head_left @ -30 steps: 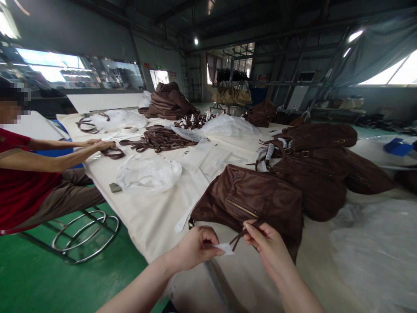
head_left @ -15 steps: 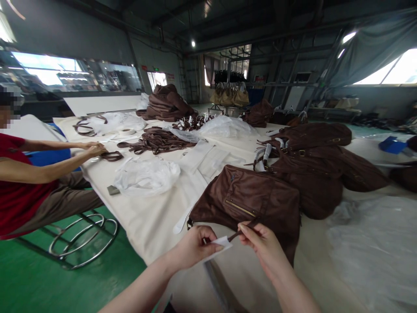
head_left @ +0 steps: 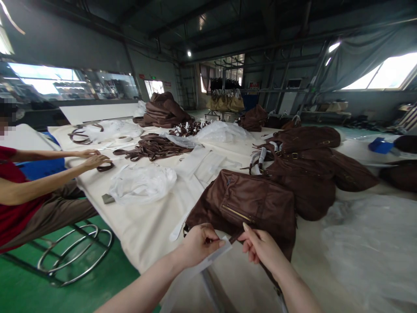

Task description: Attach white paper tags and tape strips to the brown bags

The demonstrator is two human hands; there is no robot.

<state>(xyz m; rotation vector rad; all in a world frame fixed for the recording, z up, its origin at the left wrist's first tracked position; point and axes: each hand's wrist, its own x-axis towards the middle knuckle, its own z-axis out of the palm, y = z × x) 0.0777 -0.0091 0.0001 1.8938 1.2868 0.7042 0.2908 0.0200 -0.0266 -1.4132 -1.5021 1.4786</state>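
Note:
A brown leather bag (head_left: 250, 202) with a gold zipper lies on the cream-covered table (head_left: 153, 221) right in front of me. My left hand (head_left: 198, 245) pinches a small white paper piece (head_left: 224, 245) at the bag's near edge. My right hand (head_left: 260, 248) pinches a thin brown zipper pull strap (head_left: 235, 237) coming off the bag, its tip meeting the white paper. Both hands sit close together just below the bag.
More brown bags (head_left: 312, 169) are piled to the right, brown straps (head_left: 153, 148) and clear plastic bags (head_left: 141, 182) to the left. A seated person in red works with both hands (head_left: 93, 158) on a strap at the table's left edge. A metal stool frame (head_left: 74, 252) stands on the green floor.
My two hands have drawn closer, bringing the white paper up against the strap. The view has shifted a little. The other person's hands moved slightly along the strap.

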